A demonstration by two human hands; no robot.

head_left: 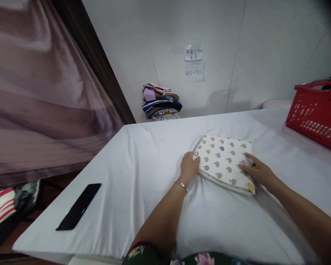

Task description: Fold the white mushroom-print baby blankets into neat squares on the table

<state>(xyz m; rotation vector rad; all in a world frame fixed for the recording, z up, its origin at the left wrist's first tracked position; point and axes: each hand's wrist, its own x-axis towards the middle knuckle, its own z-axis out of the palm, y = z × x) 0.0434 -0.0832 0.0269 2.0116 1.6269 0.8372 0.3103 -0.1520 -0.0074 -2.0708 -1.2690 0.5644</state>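
A folded white cloth (223,160) with grey, blue, green, red and yellow mushroom prints lies on the white-covered table (121,173). My left hand (189,166) grips its left edge, the thumb on top and the other fingers out of sight underneath or behind. At the right edge my right hand (257,170) holds the cloth too, thumb and forefinger over the printed face. Several layers show along the cloth's near edge. A bracelet circles my left wrist.
A black phone-like slab (79,206) lies at the table's left. On the right stands a red basket (317,110). Beyond the far edge is a stack of folded cloths (162,103) against the wall. A pink curtain (44,92) hangs at left.
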